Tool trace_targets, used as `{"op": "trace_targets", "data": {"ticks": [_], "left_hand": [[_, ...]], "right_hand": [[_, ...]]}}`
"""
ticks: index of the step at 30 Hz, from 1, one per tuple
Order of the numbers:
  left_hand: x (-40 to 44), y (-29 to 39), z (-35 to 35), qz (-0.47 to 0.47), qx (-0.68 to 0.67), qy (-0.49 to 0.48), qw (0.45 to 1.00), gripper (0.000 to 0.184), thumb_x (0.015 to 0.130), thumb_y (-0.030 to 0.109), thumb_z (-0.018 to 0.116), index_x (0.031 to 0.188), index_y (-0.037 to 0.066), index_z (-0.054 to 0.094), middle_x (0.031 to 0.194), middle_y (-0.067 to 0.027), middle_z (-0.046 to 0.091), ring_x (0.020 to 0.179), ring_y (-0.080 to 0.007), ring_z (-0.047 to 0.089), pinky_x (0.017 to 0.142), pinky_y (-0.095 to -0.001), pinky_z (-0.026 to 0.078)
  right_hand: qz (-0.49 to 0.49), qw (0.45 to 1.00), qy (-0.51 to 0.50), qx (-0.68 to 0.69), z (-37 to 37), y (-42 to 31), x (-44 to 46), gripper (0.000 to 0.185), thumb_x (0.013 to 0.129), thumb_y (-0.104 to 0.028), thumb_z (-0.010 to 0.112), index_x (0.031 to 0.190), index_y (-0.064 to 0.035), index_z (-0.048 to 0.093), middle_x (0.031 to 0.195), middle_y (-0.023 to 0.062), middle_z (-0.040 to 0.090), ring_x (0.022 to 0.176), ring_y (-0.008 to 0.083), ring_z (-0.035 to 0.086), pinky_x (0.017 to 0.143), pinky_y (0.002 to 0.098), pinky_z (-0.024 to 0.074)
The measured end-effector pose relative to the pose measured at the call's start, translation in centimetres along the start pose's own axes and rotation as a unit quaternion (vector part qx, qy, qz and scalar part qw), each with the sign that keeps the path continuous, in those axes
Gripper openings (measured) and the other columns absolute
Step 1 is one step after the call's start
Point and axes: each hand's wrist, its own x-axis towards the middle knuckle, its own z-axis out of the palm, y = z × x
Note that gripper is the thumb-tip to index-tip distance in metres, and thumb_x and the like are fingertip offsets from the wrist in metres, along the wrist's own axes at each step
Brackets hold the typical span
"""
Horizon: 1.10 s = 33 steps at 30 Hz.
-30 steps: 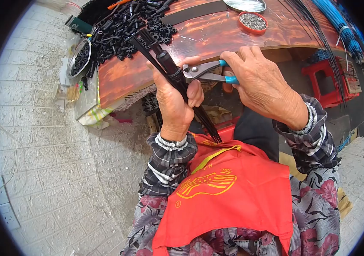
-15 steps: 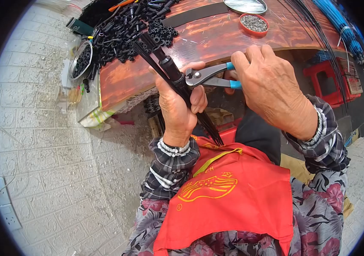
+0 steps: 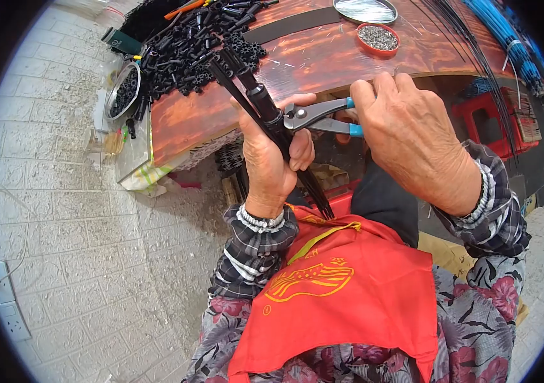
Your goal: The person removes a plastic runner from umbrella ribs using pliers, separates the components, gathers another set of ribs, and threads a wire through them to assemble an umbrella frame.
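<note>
My left hand (image 3: 272,153) is wrapped round a bundle of thin black rods with a black sleeve-like part (image 3: 263,102) near its upper end. The bundle slants from upper left down to the red apron (image 3: 348,287) on my lap. In my right hand (image 3: 412,134) are pliers (image 3: 313,116) with blue-tipped handles. Their jaws touch the bundle just below the black part, beside my left fingers. The pliers' handles stand somewhat apart. What lies between the jaws is too small to tell.
Many small black parts (image 3: 189,54) are heaped on the glossy red-brown table (image 3: 182,124). A red dish of metal bits (image 3: 378,38) and a round tray (image 3: 366,9) stand at the back. Blue rods (image 3: 508,41) lie at right, above a red stool (image 3: 485,124).
My right hand and the pliers have moved right and slightly down. The left hand and the bundle have shifted a little the same way. Both hands have kept their hold.
</note>
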Motion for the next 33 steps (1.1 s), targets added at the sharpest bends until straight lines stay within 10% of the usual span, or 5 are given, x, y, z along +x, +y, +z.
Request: {"op": "trace_targets", "data": {"ticks": [16,33], "left_hand": [[0.2,0.0,-0.2,0.008,-0.005,0.013,1.0,0.089,0.092,0.074,0.023,0.123,-0.003,0.055,0.046,0.0039,0.03,0.036,-0.0101,0.025,0.038,-0.0264,0.026],[0.3,-0.1,-0.2,0.015,0.002,-0.035,0.999,0.091,0.093,0.074,0.021,0.119,-0.006,0.056,0.047,0.0019,0.031,0.037,-0.0104,0.025,0.038,-0.0269,0.026]], "right_hand": [[0.052,0.982,0.094,0.153,2.6,-0.4,-0.5,0.032,0.08,-0.018,0.071,0.103,-0.0034,0.053,0.088,0.0129,0.055,0.081,0.0308,0.058,0.063,0.0399,0.0486],[-0.054,0.998,0.014,-0.008,0.2,2.4,1.1,0.023,0.083,-0.023,0.067,0.082,-0.0044,0.053,0.073,0.0098,0.058,0.07,0.0257,0.063,0.058,0.0363,0.0483]]}}
